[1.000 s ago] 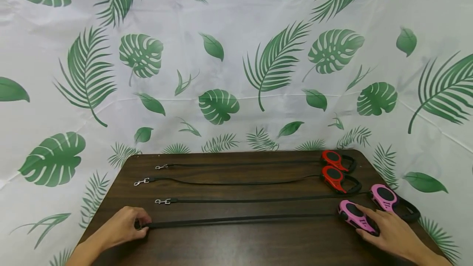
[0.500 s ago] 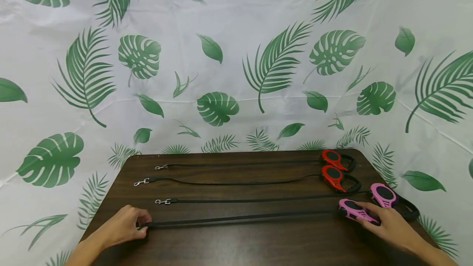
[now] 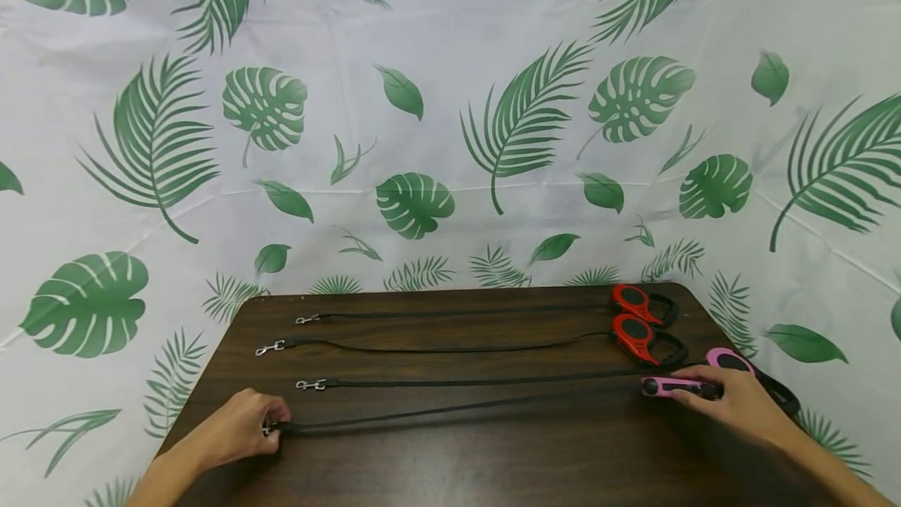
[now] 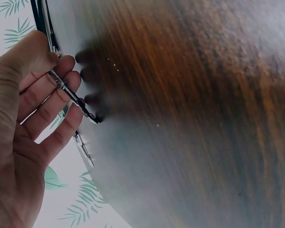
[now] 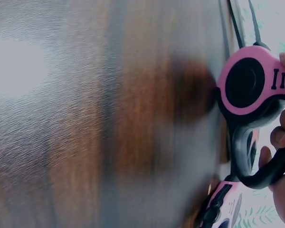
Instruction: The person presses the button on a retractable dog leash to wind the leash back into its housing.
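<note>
Leaf-print backdrop (image 3: 450,100), white with green fronds, hangs behind and to both sides of the work area. Dark wood-grain bench (image 3: 479,460) stands in front of it and carries four retractable leashes laid out side by side, cords running left to right

Farthest row: red leash housing (image 3: 632,300) at the bench's right rear, its black cord ending in a metal clip (image 3: 307,319) at the left. Second row: another red leash housing (image 3: 637,332) just beside the first, cord slightly bowed, clip (image 3: 269,347) at the left. Third row: pink leash housing (image 3: 728,358), partly hidden behind the right hand, lying flat; its clip (image 3: 310,385) rests on the bench at the left

Nearest row: pink retractable leash (image 3: 677,387), turned on edge and lifted clear of the bench at the right end. Right hand (image 3: 735,405) grasps it, fingers curled through the black handle loop (image 5: 263,166), as the right wrist view confirms. Its black leash cord (image 3: 457,411) runs taut toward the left, with a shadow beneath it on the bench

Left hand (image 3: 235,429) at the near left edge pinches the metal snap clip (image 4: 71,97) of that cord between thumb and fingers, hand resting on the bench
</note>
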The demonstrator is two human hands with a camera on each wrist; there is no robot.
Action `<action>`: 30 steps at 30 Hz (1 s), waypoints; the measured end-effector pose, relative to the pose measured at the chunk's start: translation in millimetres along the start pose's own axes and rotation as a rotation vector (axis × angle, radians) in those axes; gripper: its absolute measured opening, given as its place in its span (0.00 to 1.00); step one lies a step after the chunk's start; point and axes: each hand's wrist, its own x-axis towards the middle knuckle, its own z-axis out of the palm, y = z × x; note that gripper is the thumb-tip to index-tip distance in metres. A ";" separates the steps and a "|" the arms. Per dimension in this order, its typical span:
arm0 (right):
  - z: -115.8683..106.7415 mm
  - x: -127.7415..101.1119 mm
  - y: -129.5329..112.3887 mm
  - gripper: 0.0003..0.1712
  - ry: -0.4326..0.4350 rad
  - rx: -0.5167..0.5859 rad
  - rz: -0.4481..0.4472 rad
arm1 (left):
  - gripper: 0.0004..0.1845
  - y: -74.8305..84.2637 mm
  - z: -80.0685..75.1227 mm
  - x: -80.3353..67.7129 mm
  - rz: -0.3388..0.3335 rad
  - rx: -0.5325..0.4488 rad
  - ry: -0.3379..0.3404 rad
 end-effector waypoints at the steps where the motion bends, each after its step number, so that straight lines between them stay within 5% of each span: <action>1: -0.1 1.4 1.5 0.15 0.008 0.011 -0.002 | 0.10 0.3 0.6 -0.2 0.002 -0.002 0.007; 12: 1.0 2.7 -5.2 0.07 -0.060 0.076 0.150 | 0.10 -10.6 -4.0 -3.5 -0.006 -0.028 0.057; 22: -3.0 7.2 -5.4 0.17 -0.156 0.206 0.332 | 0.12 -17.2 -13.7 -1.7 0.020 -0.046 0.166; 30: -13.1 13.8 -0.8 0.17 -0.137 0.378 0.346 | 0.14 -21.7 -25.7 -0.3 0.048 -0.158 0.261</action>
